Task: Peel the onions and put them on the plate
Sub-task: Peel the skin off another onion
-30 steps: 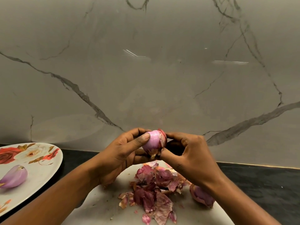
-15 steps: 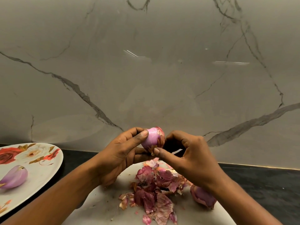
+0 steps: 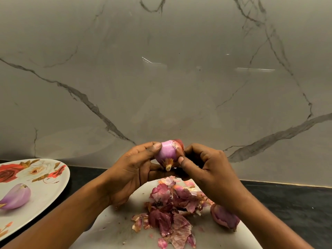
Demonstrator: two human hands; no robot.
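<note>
Head view: my left hand (image 3: 133, 169) curls round the onion (image 3: 167, 151), root end toward me, steadying it so my right hand (image 3: 210, 169) can pinch the remaining red skin on its right side. Peelings (image 3: 172, 212) collect on the board (image 3: 115, 230) directly beneath, beside an unpeeled onion (image 3: 224, 218). The plate (image 3: 53, 177) waits at left, within reach, holding one peeled onion (image 3: 16, 196).

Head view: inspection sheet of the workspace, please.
Surface: dark counter with a white board on it.
Job's things: held onion, partly peeled, above the board; peeled onion on the flowered plate; third onion on the board by the right wrist.
Clutter: heap of peels on the board.
Hands: left hand grips the held onion; right hand pinches its skin.
Cables: nothing seen.
Surroundings: marble wall.
</note>
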